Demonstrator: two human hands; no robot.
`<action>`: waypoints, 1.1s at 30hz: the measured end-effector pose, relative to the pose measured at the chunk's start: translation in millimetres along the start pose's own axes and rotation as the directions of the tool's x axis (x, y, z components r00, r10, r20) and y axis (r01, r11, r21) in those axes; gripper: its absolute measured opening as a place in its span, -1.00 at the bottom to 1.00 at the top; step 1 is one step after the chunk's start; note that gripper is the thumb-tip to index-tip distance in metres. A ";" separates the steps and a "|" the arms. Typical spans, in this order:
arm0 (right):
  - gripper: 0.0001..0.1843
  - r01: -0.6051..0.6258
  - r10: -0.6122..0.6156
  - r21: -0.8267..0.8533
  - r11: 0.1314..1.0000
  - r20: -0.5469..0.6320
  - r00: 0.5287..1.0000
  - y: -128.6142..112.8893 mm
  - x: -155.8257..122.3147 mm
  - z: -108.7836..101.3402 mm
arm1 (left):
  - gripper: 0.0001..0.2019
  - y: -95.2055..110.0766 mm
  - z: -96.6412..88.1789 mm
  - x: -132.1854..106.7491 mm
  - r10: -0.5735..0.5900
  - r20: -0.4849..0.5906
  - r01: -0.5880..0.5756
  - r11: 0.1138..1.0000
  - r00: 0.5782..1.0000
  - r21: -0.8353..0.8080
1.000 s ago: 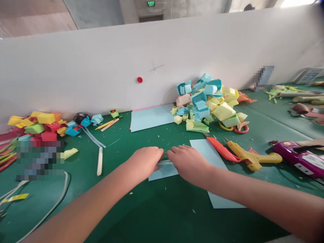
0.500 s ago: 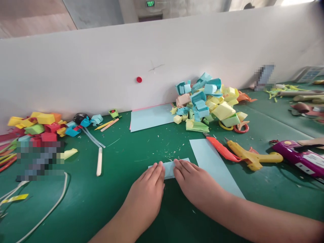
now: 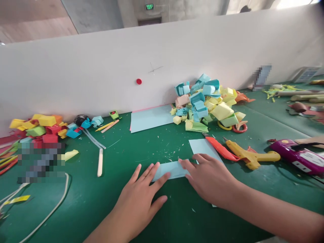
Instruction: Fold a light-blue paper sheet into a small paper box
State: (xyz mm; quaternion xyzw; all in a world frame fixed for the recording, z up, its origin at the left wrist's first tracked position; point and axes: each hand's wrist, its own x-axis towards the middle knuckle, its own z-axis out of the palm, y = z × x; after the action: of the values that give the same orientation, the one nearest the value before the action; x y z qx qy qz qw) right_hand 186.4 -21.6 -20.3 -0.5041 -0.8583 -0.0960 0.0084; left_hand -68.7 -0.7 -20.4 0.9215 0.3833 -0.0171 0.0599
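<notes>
A folded strip of light blue paper (image 3: 174, 169) lies on the green tabletop in front of me. My left hand (image 3: 143, 192) is open, its fingers spread, with fingertips resting on the strip's left end. At the right end is my right hand (image 3: 210, 175), its index finger on the strip near the far edge and its thumb apart at the near edge. Under my right hand and forearm lies a larger light blue sheet (image 3: 202, 146), partly hidden. Just beyond that sheet are an orange-red utility knife (image 3: 222, 148) and a yellow glue gun (image 3: 253, 155).
Folded paper pieces (image 3: 199, 103) are heaped against the white partition (image 3: 101, 67). Blue sheets (image 3: 152, 118) lie left of them. Colourful paper boxes (image 3: 45, 121), a wooden-handled tool (image 3: 100, 162) and a white cable (image 3: 60, 199) are on the left. A purple device (image 3: 296, 155) sits at right.
My left fingers have spread apart, and the thumb has come off the strip. My right hand has shifted right and opened between thumb and index finger. More of the strip shows.
</notes>
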 end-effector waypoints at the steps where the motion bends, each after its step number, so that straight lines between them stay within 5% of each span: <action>1: -0.61 -0.019 0.019 0.023 1.000 -0.013 1.000 2.3 -2.0 -1.0 | -0.47 -0.7 -0.8 -0.7 -0.011 0.011 0.011 1.000 1.000 0.002; 12: -0.65 -0.098 0.101 0.162 0.982 -0.012 0.995 12.3 -7.7 -3.6 | -0.54 -5.3 -19.3 10.4 -0.015 0.014 0.015 1.000 1.000 0.009; 16: -0.75 -0.080 0.072 0.211 0.974 0.047 0.996 18.8 3.2 -14.3 | -0.53 -12.3 -24.3 21.5 -0.057 -0.072 0.057 0.998 0.996 0.003; 21: -0.83 -0.051 0.036 0.307 0.950 0.055 0.998 27.6 20.6 -18.1 | -0.47 -19.1 -9.7 25.3 -0.033 -0.263 0.025 0.999 0.964 -0.032; 26: -0.74 -0.154 0.145 0.514 0.844 0.058 0.988 31.2 25.8 -2.8 | -0.47 -7.5 0.1 23.5 0.079 -0.452 0.016 0.979 0.888 0.202; 33: -0.58 -0.244 0.266 0.706 0.665 0.082 0.961 40.3 20.2 8.2 | -0.39 0.3 7.1 24.7 0.152 -0.439 -0.011 0.951 0.886 0.308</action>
State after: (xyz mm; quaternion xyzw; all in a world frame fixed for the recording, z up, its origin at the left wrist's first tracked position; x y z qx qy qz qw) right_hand 212.0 16.4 -19.8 -0.5752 -0.7494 0.2367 0.2272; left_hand -51.0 15.6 -29.3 0.9133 0.3402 0.1454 -0.1704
